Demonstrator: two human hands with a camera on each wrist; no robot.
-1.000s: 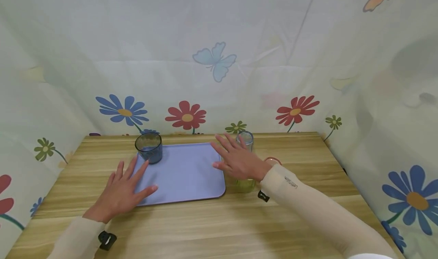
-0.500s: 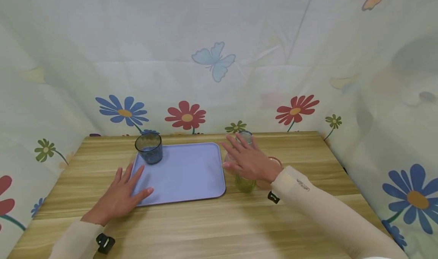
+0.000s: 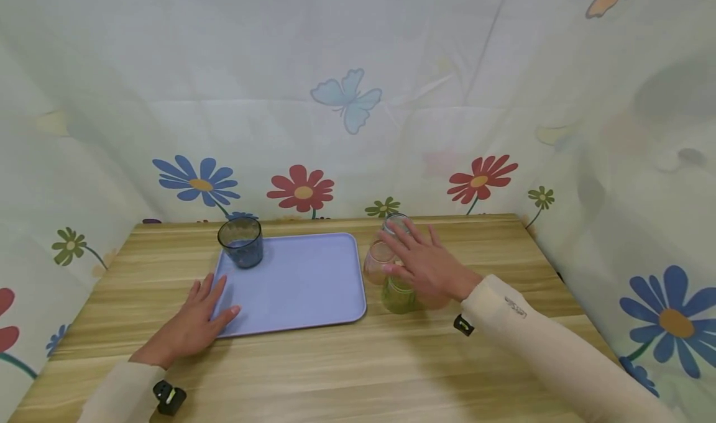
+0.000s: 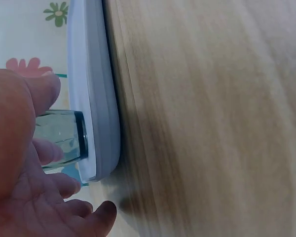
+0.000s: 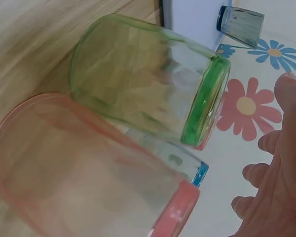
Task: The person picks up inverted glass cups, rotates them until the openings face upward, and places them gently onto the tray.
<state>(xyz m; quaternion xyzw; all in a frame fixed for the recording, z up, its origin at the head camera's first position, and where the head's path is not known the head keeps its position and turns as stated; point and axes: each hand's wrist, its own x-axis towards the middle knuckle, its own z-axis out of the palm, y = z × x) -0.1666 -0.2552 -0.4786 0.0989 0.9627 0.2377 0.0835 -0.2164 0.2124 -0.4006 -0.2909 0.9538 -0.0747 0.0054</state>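
On the wooden table (image 3: 313, 373) (flowered backdrop (image 3: 235, 75) behind) lies 1 lilac tray (image 3: 307, 280).

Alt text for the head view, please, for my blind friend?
A person's right hand is spread over tinted glasses beside a lavender tray. The left hand is at the tray's left edge; a dark blue glass stands in its far left corner.

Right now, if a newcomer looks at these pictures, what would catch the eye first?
Probably the lavender tray on the wooden table, with a dark blue glass upright at its far left corner. Next, just right of the tray, the upside-down green glass and pink glass. Behind, a red flower stands out on the pale backdrop.
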